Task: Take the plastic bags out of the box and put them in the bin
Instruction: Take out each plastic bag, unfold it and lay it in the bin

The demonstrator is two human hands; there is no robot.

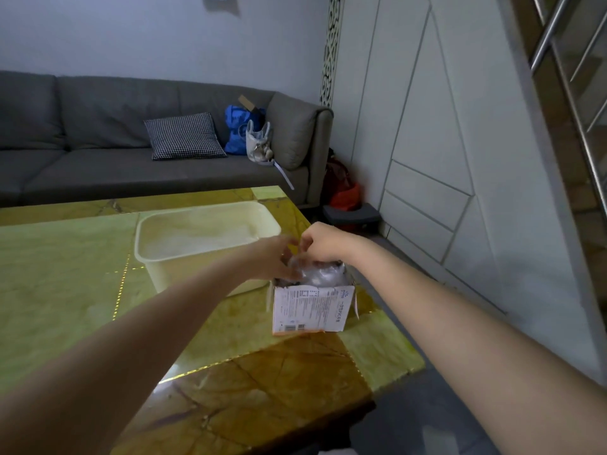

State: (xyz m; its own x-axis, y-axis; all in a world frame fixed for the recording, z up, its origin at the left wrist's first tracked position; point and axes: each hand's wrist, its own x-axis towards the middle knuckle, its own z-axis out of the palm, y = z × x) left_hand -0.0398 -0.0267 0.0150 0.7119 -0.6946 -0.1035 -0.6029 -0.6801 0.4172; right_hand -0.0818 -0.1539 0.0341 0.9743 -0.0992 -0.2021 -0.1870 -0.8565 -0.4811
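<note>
A small white printed cardboard box (312, 308) stands open near the table's right edge. Clear crumpled plastic bags (320, 274) bulge out of its top. My left hand (274, 259) reaches over the box's left side, fingers curled onto the plastic; the hand is blurred. My right hand (323, 241) hovers over the box's far side, fingers pinched on the plastic at the top. A cream plastic bin (157, 254) sits just behind and left of the box, and looks empty inside.
The glossy yellow-green stone table (65, 274) ends close to the right of the box. A grey sofa (98, 165) with a checked cushion (184, 136) and bags stands behind. White panelled wall on the right.
</note>
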